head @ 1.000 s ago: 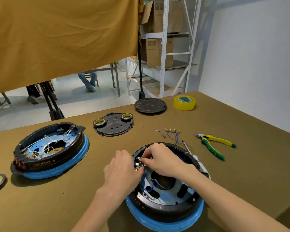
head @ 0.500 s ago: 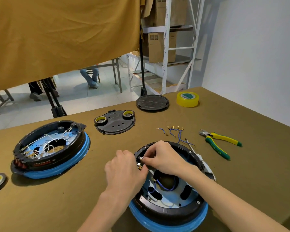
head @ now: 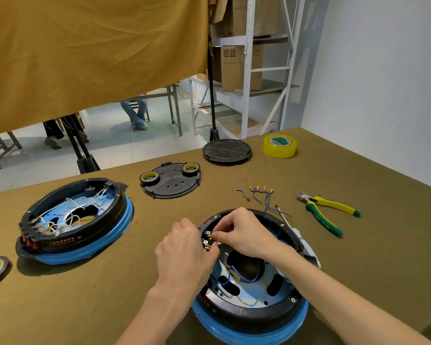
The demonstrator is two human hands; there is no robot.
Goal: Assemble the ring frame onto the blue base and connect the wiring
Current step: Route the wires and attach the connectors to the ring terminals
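Note:
A black ring frame (head: 281,226) sits on a blue base (head: 259,334) in front of me. A blue wire (head: 241,276) loops across the metal plate inside it. My left hand (head: 184,255) lies over the ring's left wall with curled fingers holding it beside the brass terminals (head: 207,241). My right hand (head: 241,231) reaches in from the right and pinches a connector at those terminals. What my fingertips hold is mostly hidden.
A second ring-and-base unit (head: 77,220) with white wires stands at the left. Behind are a black plate with two tape rolls (head: 171,181), a round black lid (head: 227,151), yellow tape (head: 280,145), loose blue wires (head: 259,195), green-yellow pliers (head: 326,211), and a screwdriver (head: 284,217).
The view has shifted slightly; both hands stay at the terminals on the ring's left wall, with only small finger movements.

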